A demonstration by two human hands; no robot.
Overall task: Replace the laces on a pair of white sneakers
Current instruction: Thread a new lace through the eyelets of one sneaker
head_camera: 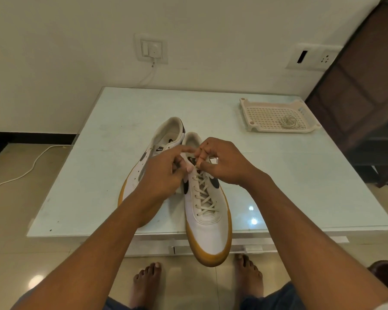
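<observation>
Left hand (164, 173) and right hand (224, 162) pinch the lace (205, 193) atop the near sneaker (208, 224). The far sneaker (166, 135) looks bare to me, and a spare lace (288, 122) waits in the tray (244, 113).

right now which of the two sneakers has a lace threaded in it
The right sneaker: a lace crisscrosses its eyelets, and the left hand and right hand pinch it at the top. The left sneaker shows no lace where visible.

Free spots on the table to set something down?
Table left of the left sneaker; right of the right sneaker, nearer than the tray. Crowded: centre, left hand and right hand at the right sneaker's laces.
</observation>
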